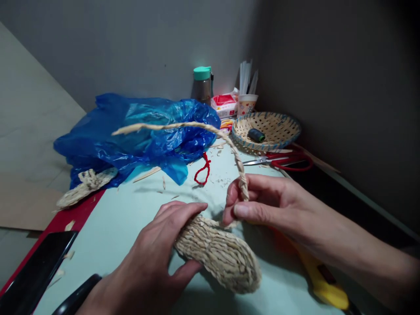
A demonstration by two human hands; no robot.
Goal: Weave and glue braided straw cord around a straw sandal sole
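My left hand grips one end of a woven straw shoe sole, thumb below and fingers over the top. The sole is oval, pale tan and built of tight braided rows. Between thumb and fingers, my right hand pinches a twisted straw cord just above the sole. The cord's free end arcs up and away to the left, in front of a blue plastic bag. Where the cord meets the sole is partly covered by my right fingers.
Behind are the blue plastic bag, a small straw shoe, a red cord loop, red-handled scissors and a bamboo basket with a dark thread spool. A yellow-handled tool lies right, a black phone-like slab left.
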